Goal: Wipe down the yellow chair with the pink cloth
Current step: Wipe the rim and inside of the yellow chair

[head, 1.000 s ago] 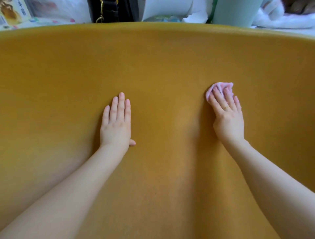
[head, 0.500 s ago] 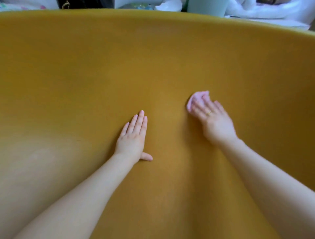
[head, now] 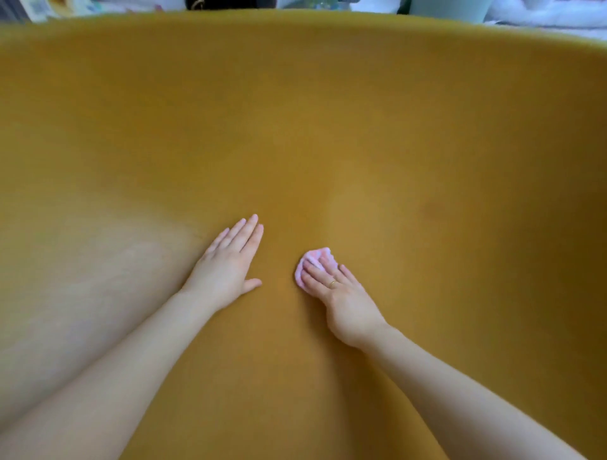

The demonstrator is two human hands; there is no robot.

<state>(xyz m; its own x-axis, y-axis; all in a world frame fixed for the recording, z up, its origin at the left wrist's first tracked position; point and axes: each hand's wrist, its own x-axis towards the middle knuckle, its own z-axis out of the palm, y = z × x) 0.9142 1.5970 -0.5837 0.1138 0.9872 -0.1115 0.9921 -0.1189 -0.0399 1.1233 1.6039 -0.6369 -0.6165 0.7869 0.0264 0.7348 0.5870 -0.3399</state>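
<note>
The yellow chair [head: 295, 115] fills nearly the whole view as a wide, curved mustard surface. My right hand [head: 341, 295] presses the small pink cloth [head: 313, 261] flat against it near the middle; only the cloth's upper left edge shows past my fingers, and a ring sits on one finger. My left hand [head: 230, 262] lies flat on the chair just to the left of the cloth, fingers together, holding nothing. The two hands are a short gap apart.
Past the chair's top rim are a dark bag [head: 230, 4], a pale green container [head: 450, 8], white fabric [head: 542, 13] at the right and printed packaging [head: 49, 8] at the left.
My right hand has slid the pink cloth down and to the left across the chair, closer to my left hand. The view has shifted, so both hands sit lower in it.
</note>
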